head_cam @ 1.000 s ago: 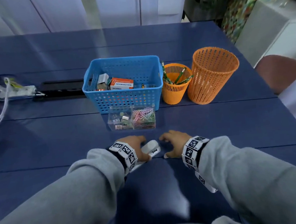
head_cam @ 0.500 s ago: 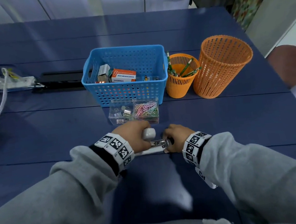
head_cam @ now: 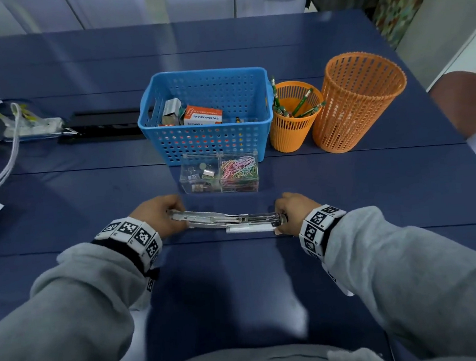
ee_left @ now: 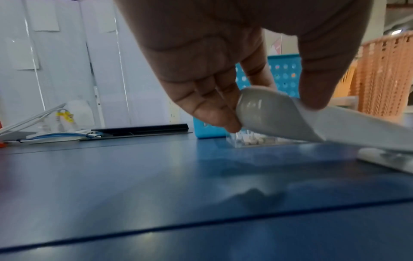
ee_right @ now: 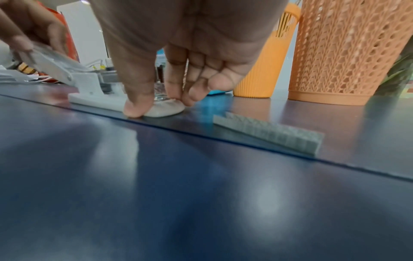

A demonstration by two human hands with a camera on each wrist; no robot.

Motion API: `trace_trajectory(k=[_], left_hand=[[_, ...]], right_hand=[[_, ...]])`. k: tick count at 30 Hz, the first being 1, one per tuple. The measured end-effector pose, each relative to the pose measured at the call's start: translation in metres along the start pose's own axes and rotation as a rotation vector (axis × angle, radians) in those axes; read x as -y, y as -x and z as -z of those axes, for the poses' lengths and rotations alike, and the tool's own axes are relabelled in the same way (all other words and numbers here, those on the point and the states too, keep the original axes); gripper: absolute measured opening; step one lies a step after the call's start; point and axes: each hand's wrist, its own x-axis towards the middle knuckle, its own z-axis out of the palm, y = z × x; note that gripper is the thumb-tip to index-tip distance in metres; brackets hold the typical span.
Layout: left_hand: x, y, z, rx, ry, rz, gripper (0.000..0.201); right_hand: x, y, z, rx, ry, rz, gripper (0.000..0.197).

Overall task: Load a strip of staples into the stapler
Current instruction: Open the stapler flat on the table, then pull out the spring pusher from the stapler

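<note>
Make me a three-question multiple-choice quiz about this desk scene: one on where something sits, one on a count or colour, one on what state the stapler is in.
1. Where is the strip of staples?
A. in the blue basket
B. lying on the table beside the right hand
C. pinched in the left hand

2. How many orange mesh cups stand right of the blue basket?
A. one
B. two
C. three

3. What state is the stapler in?
A. swung open, stretched out between both hands
B. closed flat
C. standing upright on end

Answers:
1 B: the right wrist view shows the strip lying loose on the tabletop.
2 B: a small cup holding pencils and a tall cup.
3 A: the left hand holds the lid out to one side while the right hand steadies the base.
</note>
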Motion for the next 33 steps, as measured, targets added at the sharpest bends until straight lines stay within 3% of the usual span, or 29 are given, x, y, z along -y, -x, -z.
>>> trace_trajectory(k=[5, 8, 10, 14, 17, 22, 27, 33], left_hand=[[0.001, -0.006, -0.014, 0.100, -0.170, 0.010, 0.020], [-0.011, -0.008, -0.020, 0.096, -0.194, -0.051, 0.047], [-0.024, -0.008, -0.025, 0.107, -0.192, -0.122, 0.059], [-0.049, -0.012, -0.037, 0.148, -0.181, -0.234, 0.058], [-0.059, -0.018, -0.044, 0.180, -0.169, -0.256, 0.056], [-0.060, -0.026, -0.055, 0.213, -0.139, -0.244, 0.054], [-0.052, -0.032, -0.062, 0.232, -0.080, -0.274, 0.039], [-0.048, -0.038, -0.061, 0.271, -0.067, -0.298, 0.038]], right_hand=[[0.001, -0.001, -0.002, -0.003, 0.012, -0.017, 0.040], [0.000, -0.001, -0.001, 0.001, 0.021, -0.019, 0.041], [-0.002, 0.001, 0.001, 0.008, 0.010, -0.017, 0.052], [-0.016, 0.012, 0.016, -0.087, -0.087, -0.056, 0.072], [-0.036, 0.026, 0.027, -0.084, -0.011, -0.161, 0.060], [-0.057, 0.046, 0.017, 0.060, 0.078, -0.281, 0.054], [-0.060, 0.049, -0.001, 0.034, 0.016, -0.245, 0.039], [-0.053, 0.045, 0.002, -0.041, 0.022, -0.229, 0.016]])
